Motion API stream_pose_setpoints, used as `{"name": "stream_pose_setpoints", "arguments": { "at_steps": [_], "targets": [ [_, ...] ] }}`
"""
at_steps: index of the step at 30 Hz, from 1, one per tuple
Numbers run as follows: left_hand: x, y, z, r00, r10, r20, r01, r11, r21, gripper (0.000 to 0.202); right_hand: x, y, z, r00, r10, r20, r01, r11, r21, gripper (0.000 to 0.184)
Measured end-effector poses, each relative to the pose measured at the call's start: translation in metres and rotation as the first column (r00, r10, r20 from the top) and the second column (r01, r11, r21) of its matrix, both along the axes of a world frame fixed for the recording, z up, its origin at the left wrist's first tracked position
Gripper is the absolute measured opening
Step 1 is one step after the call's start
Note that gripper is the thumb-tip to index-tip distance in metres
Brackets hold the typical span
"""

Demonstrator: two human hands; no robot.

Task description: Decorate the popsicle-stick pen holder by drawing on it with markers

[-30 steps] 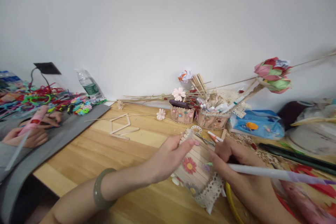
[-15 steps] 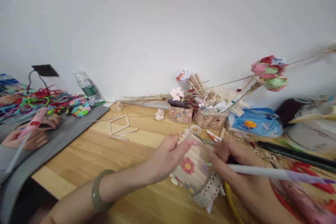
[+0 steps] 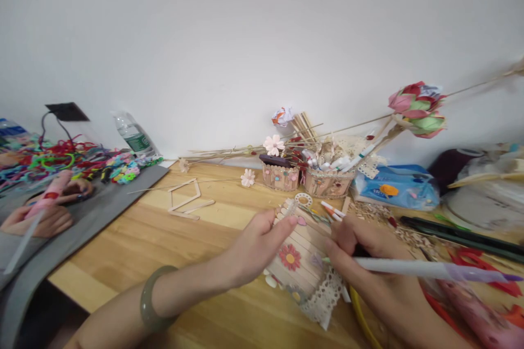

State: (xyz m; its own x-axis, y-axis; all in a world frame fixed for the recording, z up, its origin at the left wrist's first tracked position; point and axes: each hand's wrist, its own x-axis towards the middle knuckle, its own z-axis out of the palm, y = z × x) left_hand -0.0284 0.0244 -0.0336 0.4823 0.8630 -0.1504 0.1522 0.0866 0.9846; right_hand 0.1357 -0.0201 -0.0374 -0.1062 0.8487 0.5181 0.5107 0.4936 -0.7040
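Little has moved: everything drifts slightly leftward in my view, while the decorated craft-stick panel (image 3: 307, 240) lies between my hands as before. I judge the step to be drawing with the white-and-purple pen (image 3: 417, 268) beside the purple flower (image 3: 316, 259); next calls for a steady panel. My left hand (image 3: 256, 248) pinches its upper left; my right hand (image 3: 379, 240) pinches the pen above the surface (image 3: 221, 229).

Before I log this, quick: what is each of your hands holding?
Left hand: closed on the flower-decorated, pale wooden-stick piece.
Right hand: closed around the slim white-and-purple pen.
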Motion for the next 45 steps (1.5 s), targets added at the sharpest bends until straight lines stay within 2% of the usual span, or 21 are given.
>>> {"name": "stream_pose_setpoints", "arguments": {
  "at_steps": [13,17,21,25,31,37,42,45],
  "targets": [
    [0.0005,0.0019,-0.0018,1.000,0.007,0.000,-0.007,1.000,-0.012,0.037,-0.0003,0.0000,0.0018,0.999,-0.025,0.035,0.025,1.000,-0.012,0.031],
    [0.0001,0.0008,-0.0014,1.000,0.008,0.009,-0.008,1.000,-0.005,0.036,-0.0002,0.0001,0.0014,0.998,0.026,0.054,-0.027,1.000,0.005,0.032],
    [0.0004,0.0010,-0.0013,1.000,0.008,0.002,-0.008,1.000,-0.027,0.036,-0.0009,0.0005,0.0011,1.000,-0.010,0.019,0.010,0.999,0.033,0.032],
    [0.0010,0.0013,0.0002,0.999,0.030,-0.027,-0.030,1.000,0.008,0.035,-0.0014,0.0004,0.0022,0.997,0.045,0.057,-0.046,0.999,0.016,0.031],
    [0.0003,0.0010,0.0000,0.999,0.026,-0.022,-0.025,1.000,0.018,0.035,-0.0019,0.0016,0.0010,1.000,-0.020,-0.016,0.020,1.000,0.013,0.032],
    [0.0005,0.0009,0.0000,1.000,0.023,-0.007,-0.023,1.000,0.008,0.035,-0.0012,0.0013,0.0002,0.999,0.032,0.038,-0.033,0.999,0.030,0.032],
    [-0.0005,0.0008,-0.0006,1.000,0.025,0.002,-0.025,1.000,0.015,0.034,-0.0025,0.0031,0.0007,1.000,-0.019,0.003,0.019,0.999,0.038,0.031],
    [-0.0004,0.0014,-0.0018,1.000,0.014,0.013,-0.014,1.000,-0.006,0.035,-0.0020,0.0029,0.0004,1.000,0.001,0.017,-0.002,1.000,0.022,0.032]
  ]
}}
